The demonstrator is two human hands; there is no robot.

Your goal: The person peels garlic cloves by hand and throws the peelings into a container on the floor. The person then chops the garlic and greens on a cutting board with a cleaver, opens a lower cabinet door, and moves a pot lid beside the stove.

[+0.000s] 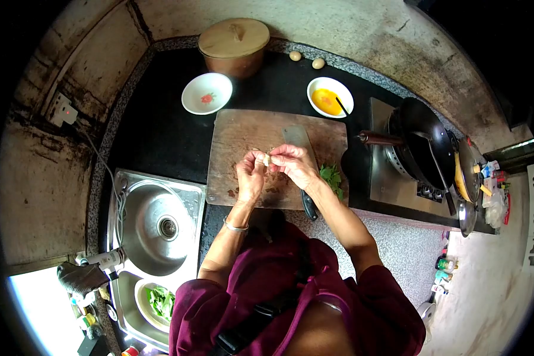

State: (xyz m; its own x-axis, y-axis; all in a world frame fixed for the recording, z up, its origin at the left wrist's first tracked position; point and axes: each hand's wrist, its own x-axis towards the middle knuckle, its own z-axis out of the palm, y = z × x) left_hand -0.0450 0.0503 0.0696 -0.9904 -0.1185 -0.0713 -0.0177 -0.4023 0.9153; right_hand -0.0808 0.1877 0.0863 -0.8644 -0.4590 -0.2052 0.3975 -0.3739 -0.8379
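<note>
A small pale piece point(266, 160), possibly a garlic clove, is held above the board point(225, 133) between the fingertips of both hands. The left hand point(250, 174) is closed to a thumb-and-finger pinch on it; by the right hand point(298, 167) it is gripped from the other side, thumb and forefinger likewise drawn together. Peeling seems likely, though whether skin is being lifted cannot be made out. For that, the piece is best steadied by the left fingertips while any loose edge is drawn off by the right in short, light pulls; if squeezed too hard, it could be shot out of the grip.

The hands are angled inward, wrists apart, and the forearms are stretched forward, the right elbow being set wider. A bracelet point(236, 226) is worn on the left wrist.

Beneath the right hand, the knife point(296, 136) is laid on the board, its handle projecting past the near edge; care is called for if that hand is lowered. Greens point(332, 180) are laid to its right. Farther out, a white bowl point(189, 97) and an egg bowl point(332, 82) are set behind the board, with the sink point(145, 216) at left and the wok point(420, 133) at right.
</note>
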